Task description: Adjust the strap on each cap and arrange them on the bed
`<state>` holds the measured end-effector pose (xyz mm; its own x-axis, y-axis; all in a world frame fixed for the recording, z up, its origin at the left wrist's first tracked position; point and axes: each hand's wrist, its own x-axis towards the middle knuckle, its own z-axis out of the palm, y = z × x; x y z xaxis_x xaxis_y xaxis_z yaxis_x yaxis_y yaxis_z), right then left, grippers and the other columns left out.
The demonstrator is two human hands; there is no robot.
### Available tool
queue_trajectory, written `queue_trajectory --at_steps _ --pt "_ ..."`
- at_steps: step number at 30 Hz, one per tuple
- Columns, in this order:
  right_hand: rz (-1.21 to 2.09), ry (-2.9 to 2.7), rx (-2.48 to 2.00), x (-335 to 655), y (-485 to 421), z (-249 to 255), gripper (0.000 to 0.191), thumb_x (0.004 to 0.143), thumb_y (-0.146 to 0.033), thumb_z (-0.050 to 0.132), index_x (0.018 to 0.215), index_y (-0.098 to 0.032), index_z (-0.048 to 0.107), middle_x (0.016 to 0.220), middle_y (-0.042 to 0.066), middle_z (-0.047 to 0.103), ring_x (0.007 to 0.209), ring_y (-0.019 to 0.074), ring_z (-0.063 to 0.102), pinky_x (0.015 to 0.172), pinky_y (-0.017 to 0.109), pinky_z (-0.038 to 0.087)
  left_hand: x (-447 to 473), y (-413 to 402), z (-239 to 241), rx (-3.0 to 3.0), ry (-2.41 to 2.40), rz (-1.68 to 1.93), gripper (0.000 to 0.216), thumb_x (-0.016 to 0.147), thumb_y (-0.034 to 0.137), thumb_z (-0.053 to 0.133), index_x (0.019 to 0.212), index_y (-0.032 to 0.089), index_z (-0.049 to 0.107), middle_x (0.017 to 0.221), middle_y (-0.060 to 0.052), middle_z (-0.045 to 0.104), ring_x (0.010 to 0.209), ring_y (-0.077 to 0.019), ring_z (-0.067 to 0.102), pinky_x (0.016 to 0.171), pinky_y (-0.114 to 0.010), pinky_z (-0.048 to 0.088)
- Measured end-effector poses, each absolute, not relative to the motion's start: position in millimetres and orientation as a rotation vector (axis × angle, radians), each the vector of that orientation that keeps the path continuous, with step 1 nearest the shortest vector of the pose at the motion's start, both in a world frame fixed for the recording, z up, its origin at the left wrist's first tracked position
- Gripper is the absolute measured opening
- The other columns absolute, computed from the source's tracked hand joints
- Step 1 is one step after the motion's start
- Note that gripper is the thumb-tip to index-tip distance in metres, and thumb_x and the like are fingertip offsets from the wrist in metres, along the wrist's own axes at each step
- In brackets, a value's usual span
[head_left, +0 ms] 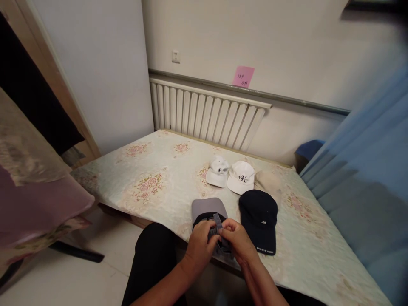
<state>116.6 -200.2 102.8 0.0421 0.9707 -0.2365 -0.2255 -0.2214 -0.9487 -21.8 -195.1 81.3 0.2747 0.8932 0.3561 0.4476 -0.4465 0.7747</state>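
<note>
A cap with a grey-purple brim [208,207] lies at the near edge of the bed, brim pointing away and its dark inside facing up. My left hand [200,243] grips the cap's near part, fingers bent over it. With closed fingertips my right hand [238,241] pinches a narrow greyish strip [218,220] at the same spot; whether it is a strap or a tag I cannot tell. Right of my hands rests a dark navy cap [259,214]. Beyond it are a white cap with a small dark logo [218,171], a white CK cap [241,176] and a beige cap [267,180].
The floral-covered bed [162,163] spans the front. Behind it a white radiator [207,112] is fixed to the wall, under a pink note [243,76]. A blue curtain [357,178] hangs on the right. On the left, clothes [28,140] drape near a pale cabinet [98,63].
</note>
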Motion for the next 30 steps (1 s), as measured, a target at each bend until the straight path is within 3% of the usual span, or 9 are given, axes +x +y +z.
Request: queue_trajectory --at_steps 5,13,19,30 --pt "1.432 -0.906 -1.221 119.0 -199.8 100.3 0.022 0.056 -0.022 0.073 0.062 -0.017 0.052 0.046 -0.004 0.059 0.042 0.0079 0.046 0.046 0.02 0.029 -24.5 -195.0 89.6 2.138 1.226 1.152 0.011 0.074 0.019 0.057 0.085 0.018 0.057 0.086 -0.005 0.06 0.087 -0.0222 0.05 0.079 -0.037 0.041" --pt "1.526 -0.935 -1.137 125.6 -198.5 98.9 0.021 0.064 -0.029 0.071 0.066 -0.016 0.055 0.051 0.0 0.063 0.045 0.0089 0.051 0.047 0.02 0.032 -29.4 -198.0 92.6 1.975 1.197 1.003 0.018 0.074 0.018 0.053 0.091 0.021 0.06 0.087 -0.002 0.062 0.072 -0.0153 0.055 0.065 -0.026 0.041" --pt "1.531 -0.881 -1.109 135.1 -192.1 113.2 0.025 0.061 -0.029 0.076 0.068 -0.016 0.055 0.06 0.001 0.065 0.051 0.0104 0.057 0.053 0.022 0.043 -31.4 -198.0 94.5 1.867 1.157 0.967 0.022 0.073 0.018 0.053 0.094 0.019 0.06 0.075 0.0 0.06 0.057 -0.0114 0.049 0.058 -0.024 0.038" --pt "1.456 -0.979 -1.138 158.3 -184.4 145.3 0.03 0.06 -0.029 0.076 0.082 -0.016 0.06 0.067 0.001 0.065 0.05 0.0099 0.057 0.048 0.023 0.047 -37.3 -190.6 96.4 1.719 1.096 1.015 0.021 0.073 0.021 0.055 0.093 0.016 0.059 0.06 0.004 0.048 0.054 -0.0104 0.045 0.055 -0.022 0.037"
